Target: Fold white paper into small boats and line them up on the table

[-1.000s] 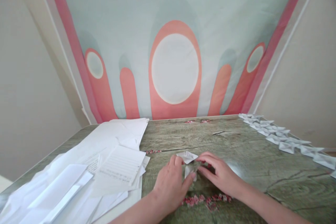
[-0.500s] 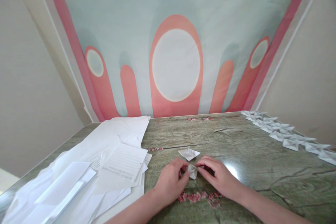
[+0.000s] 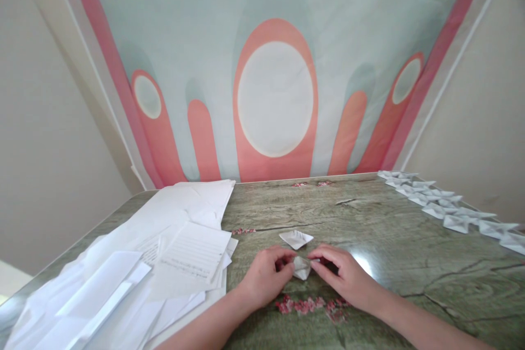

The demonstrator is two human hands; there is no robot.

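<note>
pink-and-green backdrop [image 3: 213, 11] hangs behind the woodgrain table [image 3: 328, 208]. papers [image 3: 102, 229] spread over its left; boats [image 3: 438, 211] line its right edge. my left hand [image 3: 264, 276] and right hand [image 3: 348, 279] face each other near the front; just beyond them lies a loose boat [image 3: 296, 239]. smallest, a folded paper [image 3: 301, 269] sits between my fingertips, pinched from both sides, neither hand nearer, its long axis seemingly running side to side.

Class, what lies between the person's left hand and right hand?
A folded paper, pinched by the left hand and the right hand, as the head view shows. A second piece lies just beyond it on the table.
</note>
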